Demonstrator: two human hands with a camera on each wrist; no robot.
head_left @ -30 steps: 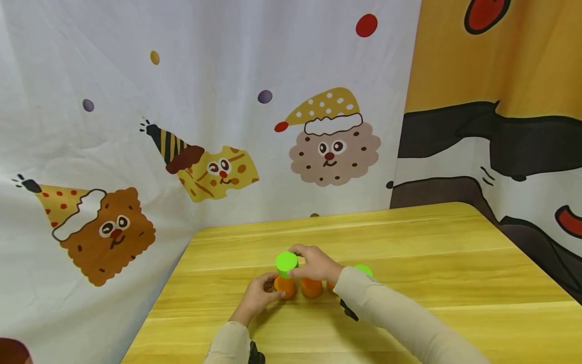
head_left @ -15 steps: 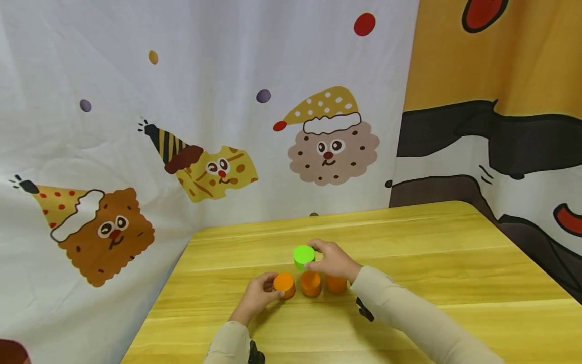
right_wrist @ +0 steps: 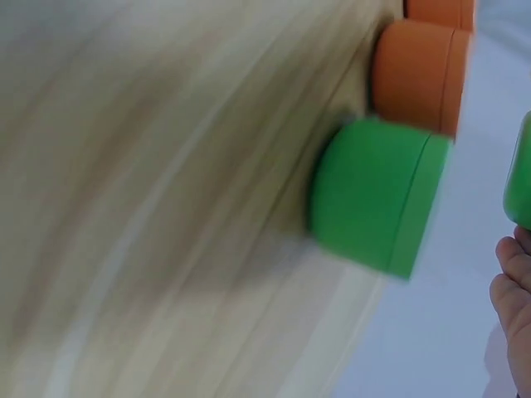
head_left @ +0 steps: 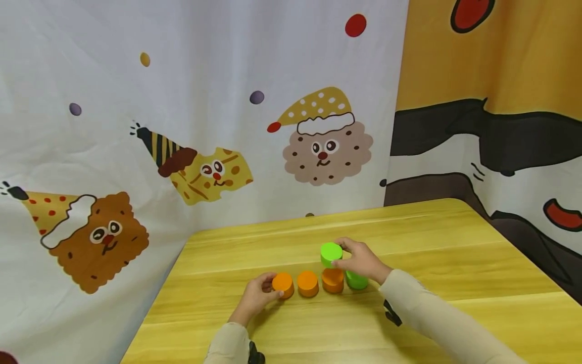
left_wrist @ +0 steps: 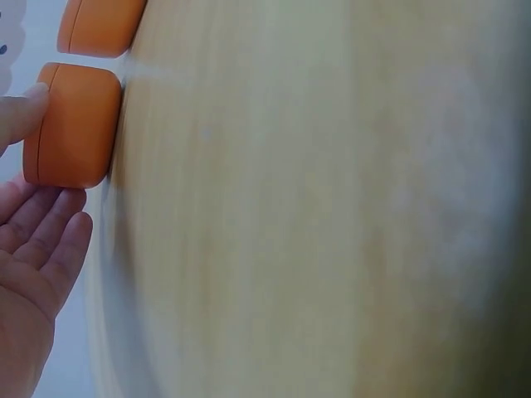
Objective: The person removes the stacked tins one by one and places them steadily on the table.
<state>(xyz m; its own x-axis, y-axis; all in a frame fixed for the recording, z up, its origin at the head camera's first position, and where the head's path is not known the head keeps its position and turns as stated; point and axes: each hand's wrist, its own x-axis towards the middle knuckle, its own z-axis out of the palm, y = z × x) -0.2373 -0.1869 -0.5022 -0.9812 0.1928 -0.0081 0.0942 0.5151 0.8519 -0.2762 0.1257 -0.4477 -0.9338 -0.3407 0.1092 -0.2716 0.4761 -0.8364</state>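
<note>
Three short orange cylinders and a green cylinder [head_left: 357, 280] stand in a row on the table. My left hand [head_left: 255, 299] holds the leftmost orange cylinder [head_left: 283, 285], thumb on one side and fingers on the other. A seam rings that cylinder near its top in the left wrist view. Another green cylinder [head_left: 331, 255] is pinched between thumb and fingers of my right hand [head_left: 362, 260], raised over the third orange cylinder [head_left: 333, 282]. Only part of this raised green cylinder [right_wrist: 520, 182] and some fingertips show in the right wrist view.
The second orange cylinder [head_left: 307, 284] stands between the first and third, with small gaps. All rest on a yellow wood-grain table [head_left: 318, 333]. Behind it hangs a white curtain [head_left: 218, 76] printed with cartoon biscuits and cheese.
My right hand has carried the green cylinder rightward, from over the leftmost orange cylinder to over the third. My left hand stays at the leftmost one. The green cylinder on the table shows more now.
</note>
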